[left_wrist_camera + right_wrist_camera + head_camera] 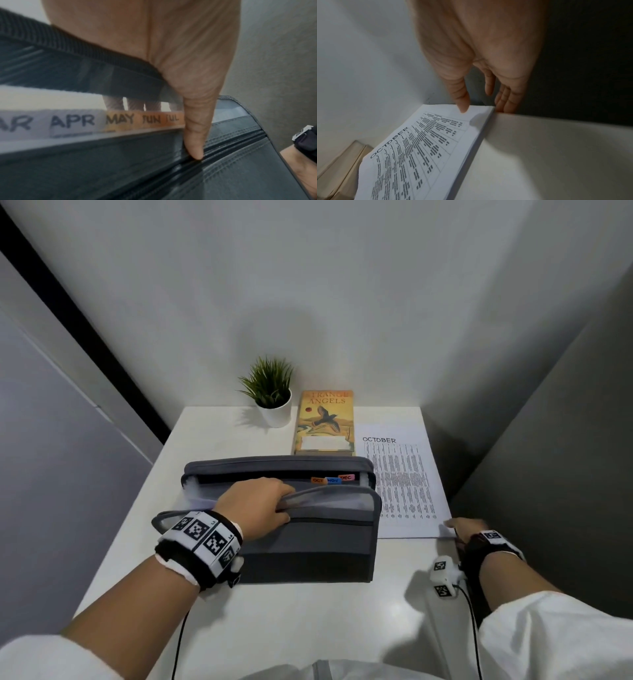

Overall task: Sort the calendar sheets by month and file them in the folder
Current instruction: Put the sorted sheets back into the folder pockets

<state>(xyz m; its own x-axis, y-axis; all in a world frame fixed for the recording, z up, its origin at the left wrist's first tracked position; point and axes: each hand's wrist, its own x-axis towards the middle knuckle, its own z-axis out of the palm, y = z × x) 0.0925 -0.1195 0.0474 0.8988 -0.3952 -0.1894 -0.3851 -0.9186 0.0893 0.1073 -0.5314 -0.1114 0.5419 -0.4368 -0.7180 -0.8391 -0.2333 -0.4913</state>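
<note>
A grey expanding folder (308,542) stands open in the middle of the white table. Its month tabs (331,479) read OCT, NOV, DEC at the right; the left wrist view shows APR, MAY, JUN, JUL tabs (118,119). My left hand (284,505) grips the folder's front wall, with the fingers inside and the thumb (193,148) outside on the zip seam. A stack of calendar sheets with OCTOBER on top (400,481) (419,148) lies flat to the right of the folder. My right hand (460,529) (482,108) pinches its near right corner, thumb on top and fingers under the edge.
A small potted plant (274,402) and an orange book (323,422) sit at the back of the table (274,628). White walls close in behind and to the left. A dark partition runs along the table's right edge, next to my right hand.
</note>
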